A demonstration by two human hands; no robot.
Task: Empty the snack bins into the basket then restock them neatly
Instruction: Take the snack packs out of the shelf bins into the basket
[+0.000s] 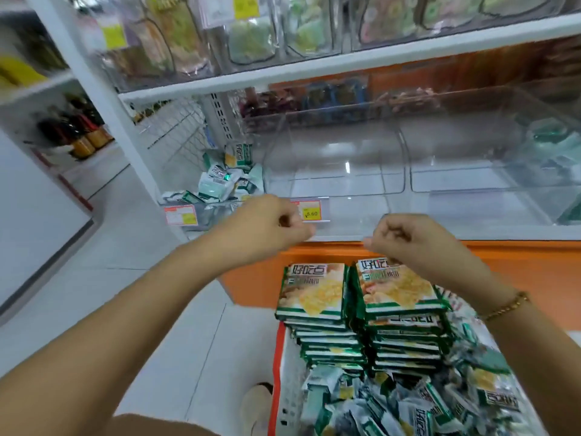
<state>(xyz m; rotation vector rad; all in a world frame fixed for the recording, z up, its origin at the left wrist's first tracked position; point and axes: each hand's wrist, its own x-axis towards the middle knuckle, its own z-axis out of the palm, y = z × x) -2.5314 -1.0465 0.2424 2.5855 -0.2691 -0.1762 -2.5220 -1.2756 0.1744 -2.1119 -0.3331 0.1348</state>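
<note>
The left hand and right hand were raised side by side at the front edge of the shelf, both with fingers curled inward. It could not be determined whether either hand pinched the transparent front lip of the clear bin or was closed on nothing. This bin sat at the shelf's front edge, its bare floor showing, with a price tag on its front just beside the left hand. A second clear bin stood touching it on the right. At the shelf's left end, a third bin contained loose small packets. The basket, white with an orange rim, stood below the shelf. Against its far wall were two stacks of snack packs, side by side; more loose packets filled its near part. A bracelet circled the right wrist.
</note>
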